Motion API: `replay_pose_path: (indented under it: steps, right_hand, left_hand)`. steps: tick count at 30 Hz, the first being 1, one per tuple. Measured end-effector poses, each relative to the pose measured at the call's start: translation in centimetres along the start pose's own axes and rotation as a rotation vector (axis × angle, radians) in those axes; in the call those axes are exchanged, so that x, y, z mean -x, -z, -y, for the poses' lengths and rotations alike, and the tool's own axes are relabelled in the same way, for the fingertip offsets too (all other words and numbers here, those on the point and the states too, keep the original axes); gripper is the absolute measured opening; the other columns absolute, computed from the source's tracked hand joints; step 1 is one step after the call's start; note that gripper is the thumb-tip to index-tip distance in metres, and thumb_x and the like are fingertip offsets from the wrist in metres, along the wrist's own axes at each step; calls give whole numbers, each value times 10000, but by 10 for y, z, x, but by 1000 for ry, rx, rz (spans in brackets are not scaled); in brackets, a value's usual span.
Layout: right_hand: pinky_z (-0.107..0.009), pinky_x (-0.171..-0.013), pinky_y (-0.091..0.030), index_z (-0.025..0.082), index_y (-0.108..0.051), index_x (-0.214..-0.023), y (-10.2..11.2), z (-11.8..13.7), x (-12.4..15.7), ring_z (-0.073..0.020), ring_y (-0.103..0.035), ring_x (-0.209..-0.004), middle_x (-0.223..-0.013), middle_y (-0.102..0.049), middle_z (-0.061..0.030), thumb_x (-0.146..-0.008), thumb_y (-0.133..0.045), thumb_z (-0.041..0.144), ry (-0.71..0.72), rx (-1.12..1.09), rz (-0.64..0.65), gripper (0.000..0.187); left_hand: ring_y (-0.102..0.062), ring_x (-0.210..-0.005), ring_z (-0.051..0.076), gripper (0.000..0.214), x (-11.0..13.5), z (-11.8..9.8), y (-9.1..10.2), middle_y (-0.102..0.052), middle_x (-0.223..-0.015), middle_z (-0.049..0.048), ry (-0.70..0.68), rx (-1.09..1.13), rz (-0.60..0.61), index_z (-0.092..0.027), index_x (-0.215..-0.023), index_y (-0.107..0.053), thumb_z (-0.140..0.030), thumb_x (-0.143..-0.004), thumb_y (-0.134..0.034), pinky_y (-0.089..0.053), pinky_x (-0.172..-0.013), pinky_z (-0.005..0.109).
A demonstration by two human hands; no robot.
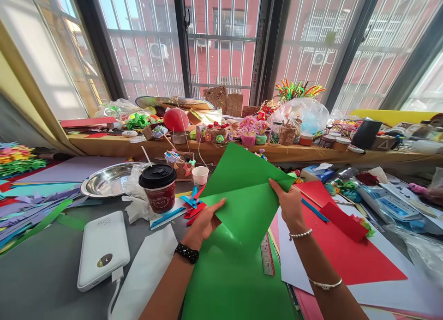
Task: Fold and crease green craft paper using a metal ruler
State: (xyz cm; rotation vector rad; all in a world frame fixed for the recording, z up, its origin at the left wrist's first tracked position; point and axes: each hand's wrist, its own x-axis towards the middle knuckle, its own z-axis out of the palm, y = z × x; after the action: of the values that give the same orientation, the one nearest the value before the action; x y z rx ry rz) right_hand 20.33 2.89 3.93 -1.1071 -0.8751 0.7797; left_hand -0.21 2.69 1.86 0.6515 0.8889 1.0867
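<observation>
A sheet of green paper (238,186) is held up in the air between my two hands, with a diagonal crease running across it. My left hand (204,223) pinches its lower left edge, thumb on top. At its right corner, my right hand (289,202) grips the paper, thumb on the near face. Below lies a larger green sheet (238,283) on the table. A ruler (267,255) with red markings rests beside it, partly covered by the held paper. The fingers behind the sheet are hidden.
Left of my hands stand a dark-lidded coffee cup (158,190), a white power bank (104,250) with a cable, and a metal tray (110,179). Red paper (346,246) lies to the right. Handmade flowers and jars crowd the window ledge (221,150).
</observation>
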Motion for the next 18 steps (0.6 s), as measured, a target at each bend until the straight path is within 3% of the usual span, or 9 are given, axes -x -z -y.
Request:
replay_pose_path:
  steps: [4,11,18]
  right_hand:
    - [-336,-623,-522,179,-651,-735,2,6,4,-218,-624,-701,-750,-687,-22,-602,-683,384,63,78,84,246]
    - [-369,-687,-524,152,-639,-830,7,6,-2,-250,-631,-797,-891,-682,-79,-594,-676,400,104,149,162,344]
    - [-409,-723,-495,132,-632,-871,6,-10,-7,-282,-620,-837,-932,-665,-130,-629,-638,392,173,312,117,355]
  left_hand:
    - [-646,-589,162,85,-5,3,5,-676,-648,28,-11,55,-3,-139,-794,-602,-91,-763,-539,-541,-580,274]
    - [-637,-812,176,182,-8,3,8,-676,-883,57,-90,158,71,-137,-949,-590,-95,-795,-502,-512,-773,302]
    - [-651,-744,185,166,-7,1,8,-687,-795,41,-2,159,64,-159,-945,-582,-198,-790,-538,-527,-667,279]
